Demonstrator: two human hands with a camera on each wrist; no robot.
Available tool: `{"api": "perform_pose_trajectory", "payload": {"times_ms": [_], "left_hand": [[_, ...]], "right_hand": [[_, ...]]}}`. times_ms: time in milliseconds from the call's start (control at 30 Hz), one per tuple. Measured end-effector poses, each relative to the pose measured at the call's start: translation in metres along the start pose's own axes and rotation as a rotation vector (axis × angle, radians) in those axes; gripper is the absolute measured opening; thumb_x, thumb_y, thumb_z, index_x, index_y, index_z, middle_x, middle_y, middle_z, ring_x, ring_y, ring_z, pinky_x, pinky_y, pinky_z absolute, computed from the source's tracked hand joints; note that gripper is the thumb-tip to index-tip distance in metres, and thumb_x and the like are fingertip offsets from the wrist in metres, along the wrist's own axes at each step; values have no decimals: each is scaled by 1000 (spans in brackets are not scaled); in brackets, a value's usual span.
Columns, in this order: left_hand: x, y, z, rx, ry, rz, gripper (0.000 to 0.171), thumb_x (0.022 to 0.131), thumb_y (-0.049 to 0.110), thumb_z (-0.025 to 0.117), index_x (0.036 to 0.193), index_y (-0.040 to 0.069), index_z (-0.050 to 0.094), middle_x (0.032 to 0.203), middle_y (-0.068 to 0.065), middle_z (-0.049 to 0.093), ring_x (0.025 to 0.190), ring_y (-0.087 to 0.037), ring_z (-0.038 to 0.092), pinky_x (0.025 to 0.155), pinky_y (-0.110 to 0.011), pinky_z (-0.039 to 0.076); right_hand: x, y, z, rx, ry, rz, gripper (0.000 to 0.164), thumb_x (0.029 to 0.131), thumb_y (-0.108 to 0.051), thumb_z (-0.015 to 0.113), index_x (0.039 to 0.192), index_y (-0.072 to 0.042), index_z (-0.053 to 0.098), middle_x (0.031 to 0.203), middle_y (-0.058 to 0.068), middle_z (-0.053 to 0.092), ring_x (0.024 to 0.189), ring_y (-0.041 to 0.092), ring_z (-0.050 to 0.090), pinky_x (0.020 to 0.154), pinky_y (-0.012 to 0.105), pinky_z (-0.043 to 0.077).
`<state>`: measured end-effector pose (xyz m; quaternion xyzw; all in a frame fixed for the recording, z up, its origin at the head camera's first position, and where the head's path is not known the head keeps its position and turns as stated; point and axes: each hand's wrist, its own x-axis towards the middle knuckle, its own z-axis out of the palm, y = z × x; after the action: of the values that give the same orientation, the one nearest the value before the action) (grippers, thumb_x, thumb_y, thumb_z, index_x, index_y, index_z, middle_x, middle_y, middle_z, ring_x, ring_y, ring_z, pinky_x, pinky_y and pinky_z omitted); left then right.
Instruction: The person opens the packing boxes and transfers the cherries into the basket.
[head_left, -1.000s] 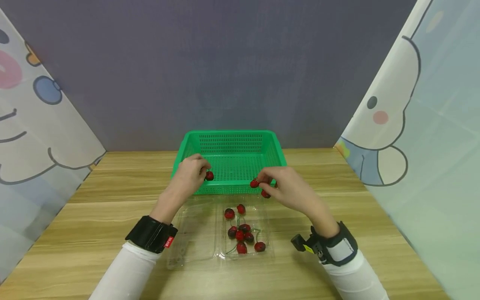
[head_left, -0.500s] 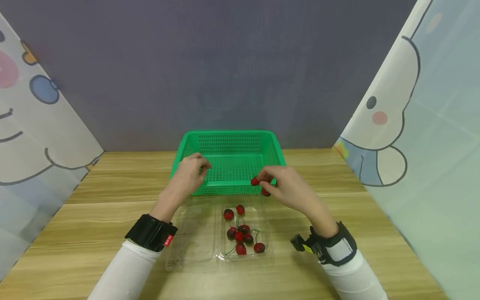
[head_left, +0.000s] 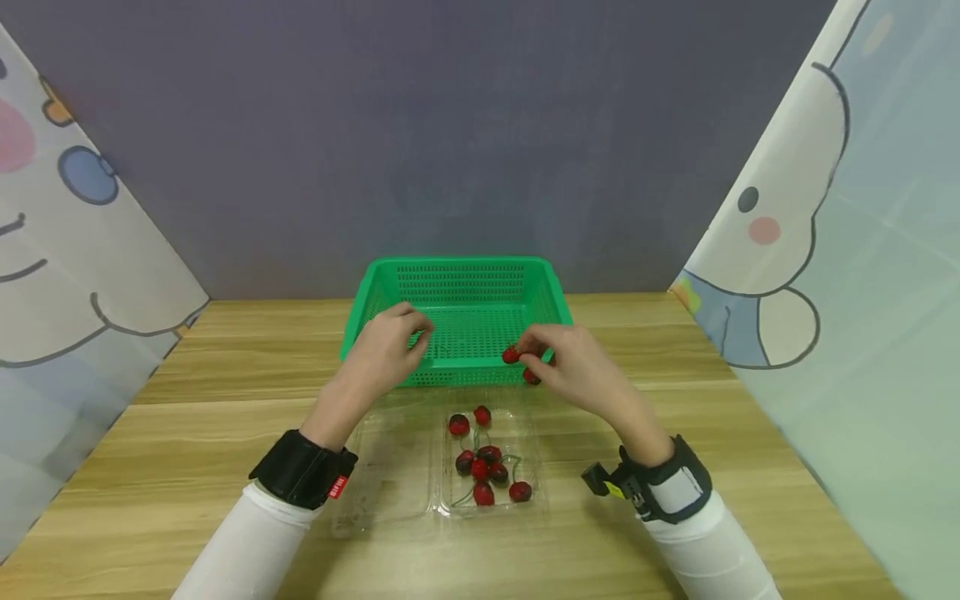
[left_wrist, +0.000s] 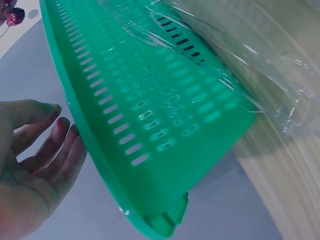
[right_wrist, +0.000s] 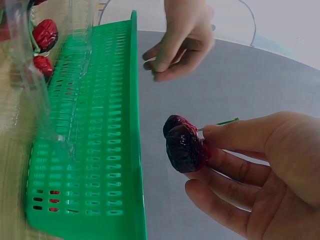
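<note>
My left hand (head_left: pixel 386 346) hovers over the left front part of the green basket (head_left: pixel 540 271), holding nothing; its fingers are loosely bent in the left wrist view. My right hand (head_left: pixel 577 367), above the basket's right front rim, pinches a cherry by its green stem. This dark red cherry (right_wrist: pixel 182 145) looks two-lobed in the right wrist view; whether it is one fruit or two, I cannot tell. Just below the right thumb shows another cherry (head_left: pixel 532 377); what supports it is unclear. Several cherries (head_left: pixel 480 469) with stems lie in the right half of a clear plastic clamshell (head_left: pixel 397 467).
The clamshell lies unfolded on the wooden table (head_left: pixel 247 375), in front of the basket. A grey wall (head_left: pixel 480 150) stands behind the basket. Panels with cartoon figures (head_left: pixel 787 208) flank the table. Red patches show through slots in the basket wall in the right wrist view.
My left hand has let go of its cherry, which is out of sight, and moved slightly right. The right hand keeps its cherry and has hardly moved.
</note>
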<state>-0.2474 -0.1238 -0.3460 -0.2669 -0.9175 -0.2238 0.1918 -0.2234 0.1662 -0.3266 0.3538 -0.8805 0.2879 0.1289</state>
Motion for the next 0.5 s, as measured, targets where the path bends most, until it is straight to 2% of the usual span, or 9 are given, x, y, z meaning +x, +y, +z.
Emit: {"api": "perform_pose_trajectory", "payload": {"times_ms": [200,367,500], "left_hand": [[-2,9,-4,-4,33,54,10,96,1,70,104,2,75,101,-10,66,88,-25,65,73,-37,56],[-5,18,-6,-20,84,159,9,94,0,72,102,3,74,100,-10,66,85,-24,66,70,-36,56],[-6,26,-4,-28,85,230,9,93,0,72,101,4,74,99,-7,67,86,-23,67,72,-35,56]], "right_hand": [[4,2,-4,-29,5,2,7,93,-3,75,98,-8,73,84,-1,71,69,9,63,56,29,50],[7,5,-7,-33,10,-3,9,92,-2,76,98,-7,73,83,0,71,67,7,62,53,29,47],[10,8,-9,-38,5,-11,9,92,0,75,98,-6,72,83,2,71,65,7,62,53,28,48]]}}
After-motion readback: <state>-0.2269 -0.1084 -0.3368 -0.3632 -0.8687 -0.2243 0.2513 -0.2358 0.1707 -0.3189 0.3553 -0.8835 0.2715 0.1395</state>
